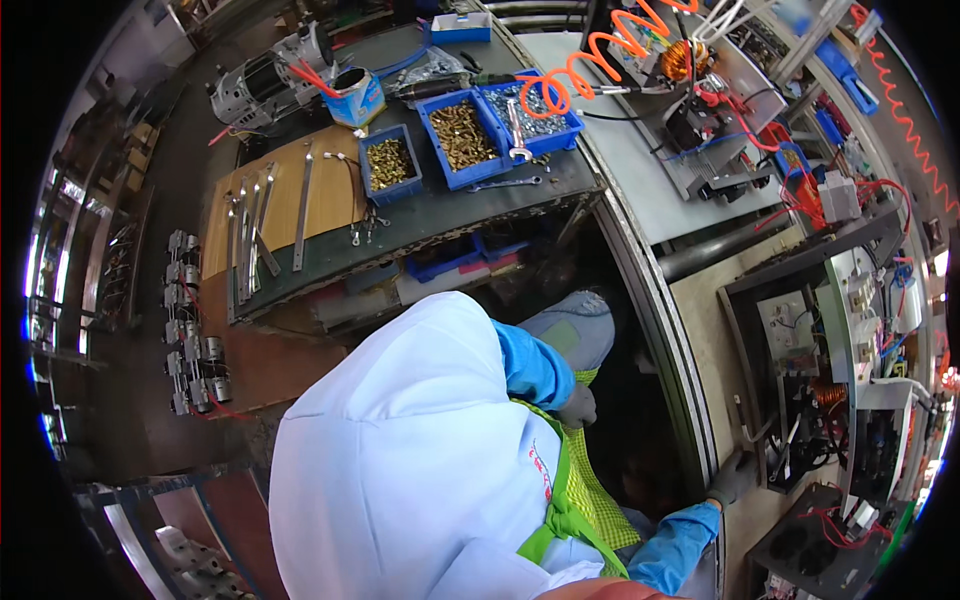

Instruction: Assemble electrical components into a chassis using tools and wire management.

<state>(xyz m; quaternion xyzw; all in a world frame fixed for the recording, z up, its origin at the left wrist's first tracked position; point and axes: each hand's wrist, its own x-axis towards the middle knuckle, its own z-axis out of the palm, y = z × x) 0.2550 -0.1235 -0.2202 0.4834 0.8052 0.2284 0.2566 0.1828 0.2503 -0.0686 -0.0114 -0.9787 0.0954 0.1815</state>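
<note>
My left hand [578,407], in a grey glove under a blue sleeve, rests at my lap against the green checked apron [592,470]. Its fingers look curled in, and nothing shows in them. My right hand [735,478], also gloved in grey, reaches out to the line's pale surface [740,515] at the lower right. Its fingers lie stretched out beside the lower corner of a black metal housing [745,375] that has an electrical assembly inside. I cannot make out whether the fingertips touch the housing.
On the dark workbench [420,230], blue bins of brass-coloured screws [462,135] and silver fasteners [530,108] stand beside wrenches [303,205] and a motor [270,80]. A metal rail [660,330] borders the line. An orange coiled hose [600,50] hangs above it.
</note>
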